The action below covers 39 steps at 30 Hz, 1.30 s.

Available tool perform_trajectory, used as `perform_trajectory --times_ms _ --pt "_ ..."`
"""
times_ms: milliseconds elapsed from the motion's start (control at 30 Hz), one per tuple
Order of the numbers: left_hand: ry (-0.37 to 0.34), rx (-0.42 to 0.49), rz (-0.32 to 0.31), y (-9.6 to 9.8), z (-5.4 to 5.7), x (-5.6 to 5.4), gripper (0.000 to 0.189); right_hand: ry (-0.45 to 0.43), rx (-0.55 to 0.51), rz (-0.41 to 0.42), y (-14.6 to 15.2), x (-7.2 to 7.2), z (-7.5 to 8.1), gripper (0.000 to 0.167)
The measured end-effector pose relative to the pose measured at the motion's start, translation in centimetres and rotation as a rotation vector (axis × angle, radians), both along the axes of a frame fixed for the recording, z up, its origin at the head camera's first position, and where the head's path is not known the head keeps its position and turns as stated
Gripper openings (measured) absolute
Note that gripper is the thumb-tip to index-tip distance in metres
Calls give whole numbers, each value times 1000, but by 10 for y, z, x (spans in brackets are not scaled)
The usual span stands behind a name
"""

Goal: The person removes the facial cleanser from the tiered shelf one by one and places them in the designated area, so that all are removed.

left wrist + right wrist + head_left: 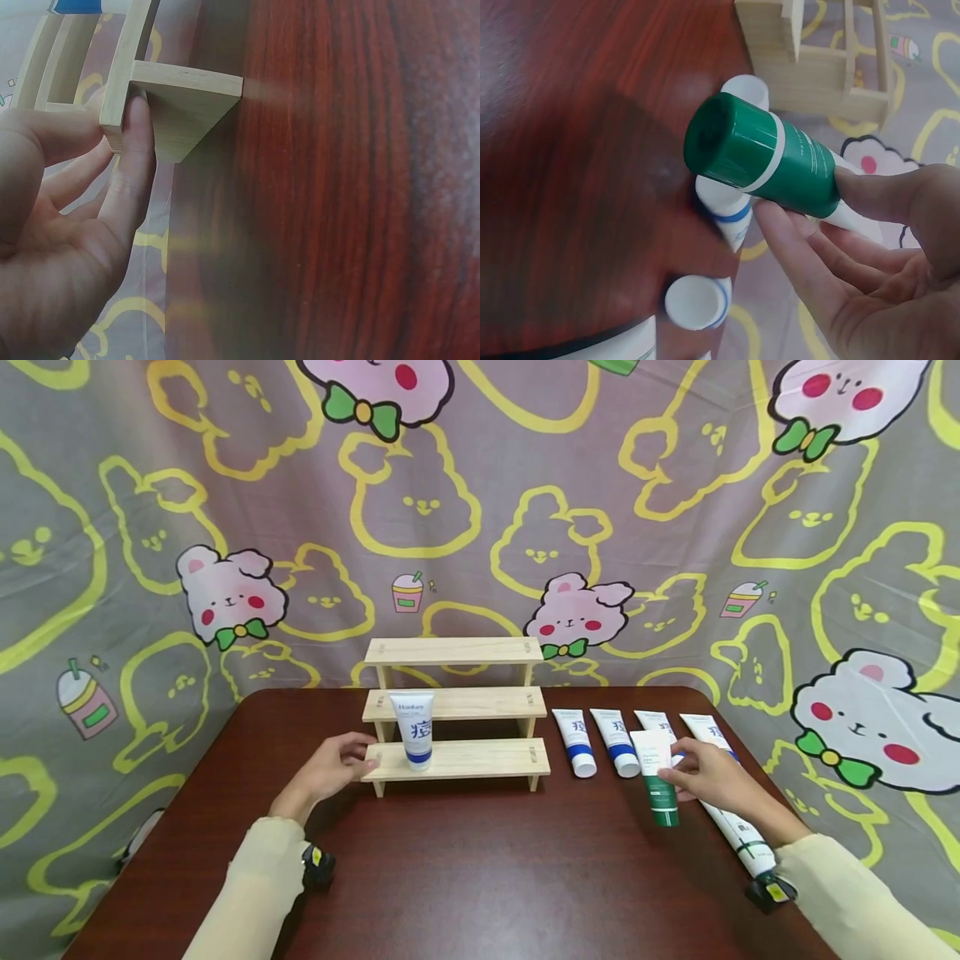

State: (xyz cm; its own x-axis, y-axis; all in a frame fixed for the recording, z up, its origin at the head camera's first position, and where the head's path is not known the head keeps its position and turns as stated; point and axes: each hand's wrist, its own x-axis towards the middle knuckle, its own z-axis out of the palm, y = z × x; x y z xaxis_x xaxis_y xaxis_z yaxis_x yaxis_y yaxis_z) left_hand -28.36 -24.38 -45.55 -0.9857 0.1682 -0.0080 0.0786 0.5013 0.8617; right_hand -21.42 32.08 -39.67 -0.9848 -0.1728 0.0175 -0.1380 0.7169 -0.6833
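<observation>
In the head view a three-step wooden display stand (pixel 457 650) stands at the back of the table. My left hand (pixel 330 768) grips the left end of its lowest step; the left wrist view shows thumb and finger pinching the plank's end (pixel 116 112). On that step, near the left end, a white hand cream tube with a blue band (pixel 417 735) stands upright on its cap. My right hand (pixel 708 777) holds a white and green squeeze tube (pixel 660 785) above the table, its green cap (pixel 727 142) pointing down and toward me.
Several white and blue tubes (pixel 573 739) line up right of the stand, some partly behind the held tube. A larger white tube with green marks (pixel 738 835) lies partly under my right forearm. A patterned curtain (pixel 465 585) hangs behind the dark red table (pixel 480 877).
</observation>
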Motion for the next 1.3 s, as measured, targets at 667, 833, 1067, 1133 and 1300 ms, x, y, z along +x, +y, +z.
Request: perform_trajectory --times_ms 667,833,1067,1133,1300 --pt "7 26 -19 -2 -3 -1 41 -237 44 7 26 7 -21 31" --pt "5 14 -11 -1 -2 -1 42 -287 27 8 30 8 -26 29" --pt "-2 12 -6 -1 -2 -1 42 -325 9 17 31 11 -32 24" --pt "2 17 -8 -1 -2 -1 42 -340 19 4 31 11 -33 24" --pt "15 23 -16 -2 -4 -2 42 -368 39 -5 32 10 -33 25"
